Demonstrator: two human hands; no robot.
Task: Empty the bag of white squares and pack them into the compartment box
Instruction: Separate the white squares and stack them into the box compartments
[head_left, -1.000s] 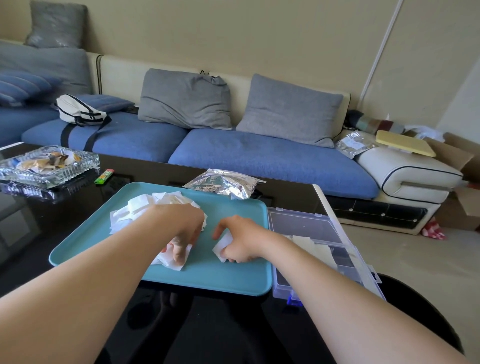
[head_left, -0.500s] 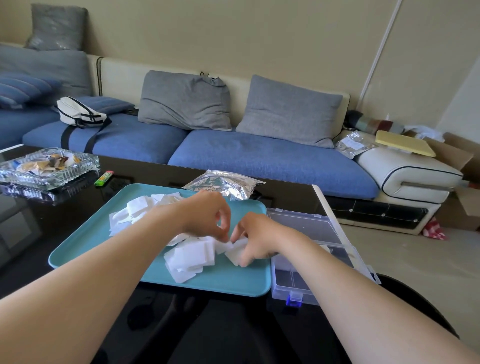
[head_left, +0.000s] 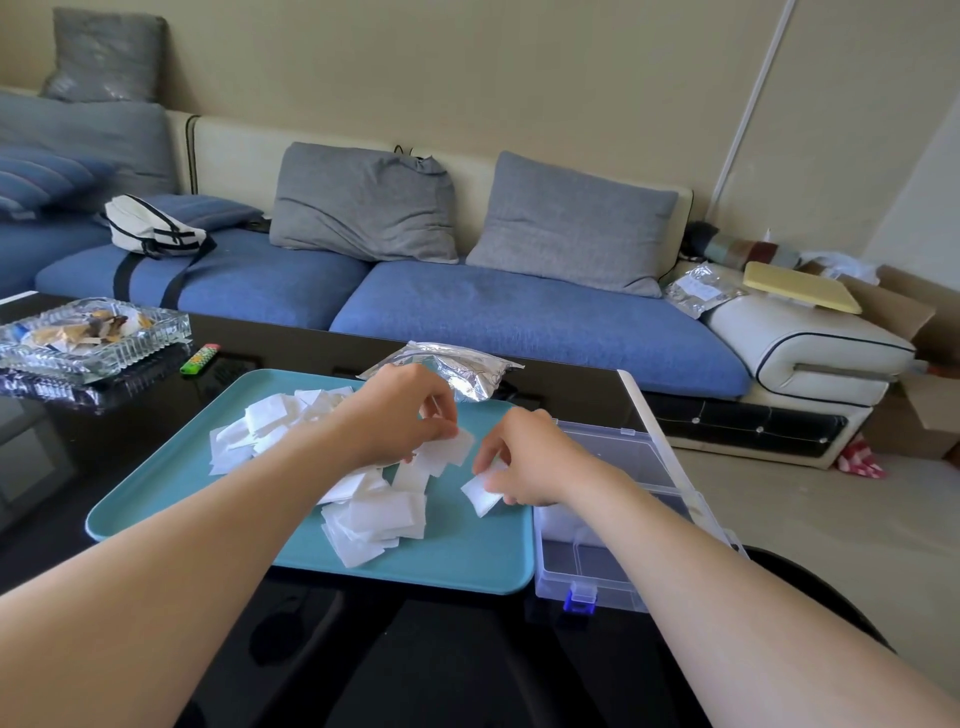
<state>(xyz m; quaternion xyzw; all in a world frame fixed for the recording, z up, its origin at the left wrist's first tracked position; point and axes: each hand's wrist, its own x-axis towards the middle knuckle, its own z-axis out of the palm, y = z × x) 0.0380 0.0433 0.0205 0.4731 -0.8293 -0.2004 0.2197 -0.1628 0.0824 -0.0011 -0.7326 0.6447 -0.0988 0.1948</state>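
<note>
No text can be read (print on the foil bag (head_left: 478, 371) is too blurred).

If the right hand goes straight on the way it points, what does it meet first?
Likely the white square that the left hand pinches, just ahead of the right hand; depth unclear.

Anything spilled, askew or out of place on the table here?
Nothing stands out as wrong. The white squares lie in a loose heap on the tray; the foil bag lies crumpled at the tray's far edge; the box sits open beside the tray's right side.
</note>
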